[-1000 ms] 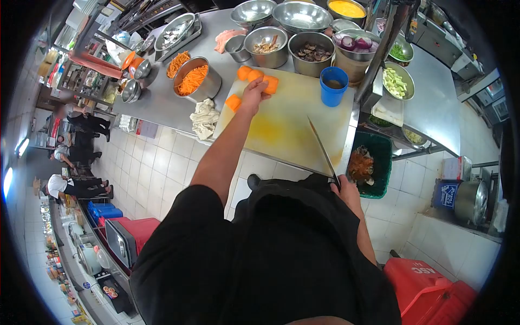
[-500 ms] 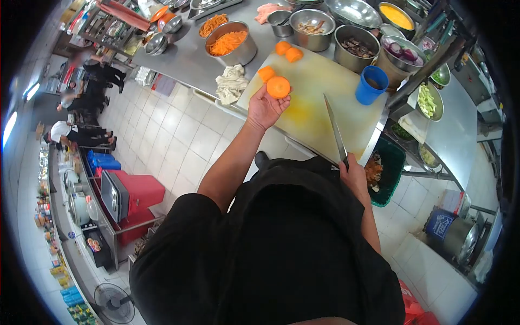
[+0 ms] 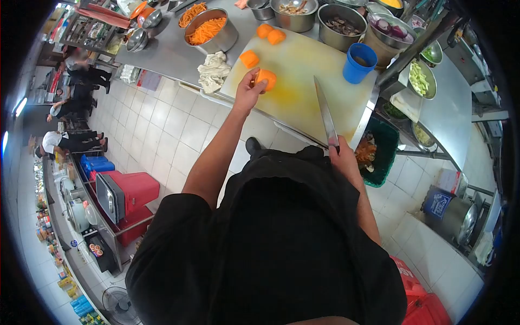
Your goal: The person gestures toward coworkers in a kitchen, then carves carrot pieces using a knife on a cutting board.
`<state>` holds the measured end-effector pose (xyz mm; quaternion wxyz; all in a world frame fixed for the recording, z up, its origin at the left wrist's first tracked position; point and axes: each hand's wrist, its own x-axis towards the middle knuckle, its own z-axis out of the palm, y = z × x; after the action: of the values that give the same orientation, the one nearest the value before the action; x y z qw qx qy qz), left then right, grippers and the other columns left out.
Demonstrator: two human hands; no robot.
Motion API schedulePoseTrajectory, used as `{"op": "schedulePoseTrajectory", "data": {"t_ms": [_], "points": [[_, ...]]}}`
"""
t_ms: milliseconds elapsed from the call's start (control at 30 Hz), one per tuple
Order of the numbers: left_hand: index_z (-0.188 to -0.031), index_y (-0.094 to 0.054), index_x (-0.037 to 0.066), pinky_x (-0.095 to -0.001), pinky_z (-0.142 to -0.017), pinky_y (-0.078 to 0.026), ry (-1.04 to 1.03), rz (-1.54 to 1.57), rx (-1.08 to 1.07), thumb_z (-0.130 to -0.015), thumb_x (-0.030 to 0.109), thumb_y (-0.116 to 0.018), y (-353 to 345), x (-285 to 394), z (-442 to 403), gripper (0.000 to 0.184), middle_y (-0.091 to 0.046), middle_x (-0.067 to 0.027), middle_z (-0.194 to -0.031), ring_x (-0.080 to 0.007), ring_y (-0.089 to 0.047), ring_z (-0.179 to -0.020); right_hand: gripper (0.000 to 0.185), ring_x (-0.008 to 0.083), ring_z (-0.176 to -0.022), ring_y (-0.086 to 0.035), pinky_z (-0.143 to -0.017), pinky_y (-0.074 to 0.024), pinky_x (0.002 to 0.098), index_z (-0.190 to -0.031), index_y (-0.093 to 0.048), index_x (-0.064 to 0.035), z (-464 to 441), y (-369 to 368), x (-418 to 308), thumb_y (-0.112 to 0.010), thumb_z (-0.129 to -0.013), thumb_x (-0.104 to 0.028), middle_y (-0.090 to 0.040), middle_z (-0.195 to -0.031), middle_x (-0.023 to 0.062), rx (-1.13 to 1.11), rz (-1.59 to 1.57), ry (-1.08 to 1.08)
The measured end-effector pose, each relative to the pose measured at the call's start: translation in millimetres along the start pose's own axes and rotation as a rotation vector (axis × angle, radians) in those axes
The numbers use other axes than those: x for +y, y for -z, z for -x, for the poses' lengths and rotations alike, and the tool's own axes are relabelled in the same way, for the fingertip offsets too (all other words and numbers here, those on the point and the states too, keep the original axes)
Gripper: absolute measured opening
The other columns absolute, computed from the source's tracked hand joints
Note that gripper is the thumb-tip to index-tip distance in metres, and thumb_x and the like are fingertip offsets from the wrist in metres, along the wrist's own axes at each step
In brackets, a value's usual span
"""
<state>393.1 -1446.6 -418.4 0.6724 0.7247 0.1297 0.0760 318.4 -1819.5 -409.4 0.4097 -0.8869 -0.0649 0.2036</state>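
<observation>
My left hand (image 3: 249,93) grips a thick, peeled orange carrot piece (image 3: 267,79) at the front left of the white cutting board (image 3: 303,59). Its thumb and fingers are closed around the piece. Just behind it another carrot piece (image 3: 249,58) lies on the board, and two more carrot pieces (image 3: 276,37) rest at the board's back edge. In my right hand (image 3: 345,158) is the handle of a long kitchen knife (image 3: 325,111), held at the board's front edge. The blade points away from me over the board, apart from the carrots.
A pot of shredded carrot (image 3: 207,32) and a crumpled cloth (image 3: 214,71) stand left of the board. Behind are a bowl of mushrooms (image 3: 342,26) and other bowls. A blue cup (image 3: 359,64) sits at the right, above a green scrap bin (image 3: 382,162). Several people are far left.
My left hand has turned from palm up to a side grip on the carrot piece, whose flat cut face no longer faces me. The knife stays in my right hand. The whole view has shifted slightly.
</observation>
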Motion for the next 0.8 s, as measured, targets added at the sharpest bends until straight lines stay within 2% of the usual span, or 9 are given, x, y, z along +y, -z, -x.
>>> {"op": "schedulePoseTrajectory", "data": {"t_ms": [67, 167, 267, 367, 400, 500, 533, 633, 800], "points": [[-0.144, -0.051, 0.005, -0.0351, -0.088, -0.057, -0.202, -0.190, 0.028, -0.091, 0.018, -0.076, -3.6, -18.3, -9.4, 0.060, -0.060, -0.0103, -0.133, -0.0238, -0.066, -0.109, 0.033, 0.0476, -0.086, -0.069, -0.078, -0.0535, 0.0520, -0.123, -0.053, -0.0010, 3.2, 0.9, 0.1, -0.056, -0.097, -0.020, -0.069, -0.089, 0.0293, -0.014, -0.120, -0.010], [-0.141, -0.054, 0.008, -0.0372, -0.098, -0.054, -0.225, -0.580, -0.038, -0.086, 0.017, -0.078, -9.3, -5.5, 1.1, 0.061, -0.056, -0.0158, -0.137, -0.0318, -0.063, -0.118, 0.028, 0.0305, -0.075, -0.070, -0.071, -0.0543, 0.0402, -0.120, -0.055, -0.0013, 10.3, 6.6, -5.3, -0.056, -0.098, -0.018, -0.070, -0.084, 0.0183, -0.086, -0.322, -0.097], [-0.139, -0.055, 0.010, -0.0407, -0.108, -0.047, -0.458, -0.774, -0.091, -0.083, 0.015, -0.078, -14.0, -6.1, 4.9, 0.061, -0.053, -0.0202, -0.141, -0.0378, -0.054, -0.128, 0.024, 0.0151, -0.067, -0.063, -0.064, -0.0509, 0.0310, -0.118, -0.056, -0.0020, 15.5, 12.2, -12.6, -0.054, -0.099, -0.016, -0.066, -0.078, 0.0083, -0.095, -0.448, -0.119], [-0.141, -0.054, 0.006, -0.0446, -0.113, -0.043, -0.548, -0.743, -0.013, -0.084, 0.013, -0.078, -15.8, 6.6, 15.9, 0.062, -0.052, -0.0213, -0.144, -0.0401, -0.050, -0.133, 0.022, 0.0123, -0.063, -0.059, -0.059, -0.0488, 0.0291, -0.117, -0.057, -0.0026, 9.9, 16.7, -30.6, -0.053, -0.099, -0.015, -0.063, -0.076, 0.0059, -0.107, -0.488, -0.164], [-0.141, -0.054, 0.007, -0.0450, -0.116, -0.039, -0.553, -0.725, 0.005, -0.087, 0.016, -0.075, -15.3, 17.6, 19.4, 0.059, -0.050, -0.0219, -0.147, -0.0404, -0.046, -0.137, 0.022, 0.0129, -0.056, -0.057, -0.052, -0.0474, 0.0294, -0.118, -0.055, -0.0018, 3.9, 15.4, -37.7, -0.052, -0.099, -0.013, -0.061, -0.073, 0.0067, -0.115, -0.519, -0.101], [-0.143, -0.053, 0.007, -0.0466, -0.118, -0.034, -0.687, -0.756, 0.017, -0.091, 0.019, -0.071, -3.2, 56.0, 22.0, 0.056, -0.046, -0.0221, -0.151, -0.0422, -0.042, -0.141, 0.025, 0.0136, -0.050, -0.054, -0.046, -0.0456, 0.0301, -0.121, -0.052, -0.0009, -24.8, 10.7, -75.9, -0.053, -0.099, -0.012, -0.060, -0.072, 0.0077, -0.173, -0.564, -0.091], [-0.143, -0.053, 0.006, -0.0503, -0.119, -0.033, -0.708, -0.759, 0.007, -0.093, 0.022, -0.066, 3.1, 66.5, 19.2, 0.054, -0.041, -0.0244, -0.154, -0.0479, -0.038, -0.142, 0.024, 0.0142, -0.047, -0.053, -0.042, -0.0442, 0.0311, -0.119, -0.051, 0.0000, -38.8, 6.5, -89.5, -0.053, -0.099, -0.012, -0.060, -0.072, 0.0087, -0.214, -0.577, 0.008], [-0.145, -0.051, 0.005, -0.0506, -0.118, -0.032, -0.787, -0.856, -0.010, -0.095, 0.022, -0.064, 28.0, 97.3, 3.1, 0.054, -0.039, -0.0242, -0.156, -0.0478, -0.035, -0.144, 0.019, 0.0141, -0.047, -0.053, -0.043, -0.0451, 0.0316, -0.114, -0.050, 0.0000, -86.1, -9.7, -147.3, -0.053, -0.100, -0.013, -0.059, -0.074, 0.0088, -0.333, -0.619, 0.110], [-0.149, -0.048, 0.004, -0.0511, -0.119, -0.031, -0.842, -0.935, -0.001, -0.099, 0.030, -0.056, 84.0, 122.9, -48.8, 0.056, -0.036, -0.0231, -0.159, -0.0481, -0.034, -0.144, 0.016, 0.0139, -0.050, -0.053, -0.044, -0.0471, 0.0327, -0.110, -0.050, -0.0015, -150.2, -39.7, -249.0, -0.054, -0.100, -0.014, -0.059, -0.076, 0.0075, -0.481, -0.611, 0.192]]}}
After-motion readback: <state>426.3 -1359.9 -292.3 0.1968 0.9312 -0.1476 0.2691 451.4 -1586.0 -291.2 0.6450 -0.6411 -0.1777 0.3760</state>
